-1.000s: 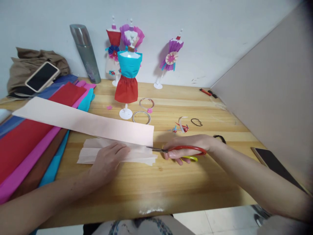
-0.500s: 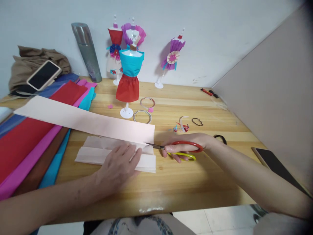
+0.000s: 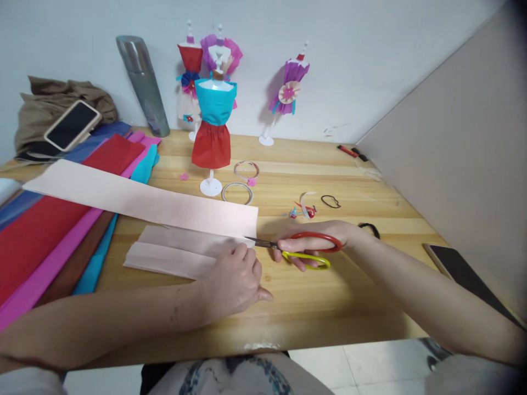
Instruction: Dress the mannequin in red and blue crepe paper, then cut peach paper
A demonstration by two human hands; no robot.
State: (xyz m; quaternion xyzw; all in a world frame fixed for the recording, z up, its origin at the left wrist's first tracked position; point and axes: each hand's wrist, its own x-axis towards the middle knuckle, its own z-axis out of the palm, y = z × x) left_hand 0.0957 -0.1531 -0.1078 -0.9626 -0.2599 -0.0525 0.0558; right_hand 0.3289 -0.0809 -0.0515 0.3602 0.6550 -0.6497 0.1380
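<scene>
Pale pink sheet material, partly divided: the long strip [image 3: 156, 200] ran leftward across the stacked coloured sheets [image 3: 53, 230], its right end on the table [image 3: 329, 307], while the folded piece [image 3: 164, 258] lay just nearer me. My right hand [image 3: 317, 226] was closed round the handles of the scissors [image 3: 263, 243], blades at the strip's near right corner. My left hand [image 3: 234, 277] rested on the folded piece, fingers curled and thumb out; whether it gripped I could not tell. Cutting appeared well advanced, since a gap showed between strip and folded piece toward the left; whether any join remained at the blades was unclear. The dress form [image 3: 214, 109] already wore a turquoise top and red skirt; neither pink part was on it. Surface: light striped wood, with small scraps [image 3: 308, 211] and a phone [image 3: 465, 269] at right. Room: white wall [image 3: 370, 66] behind, pale tiled floor [image 3: 346, 367] below
</scene>
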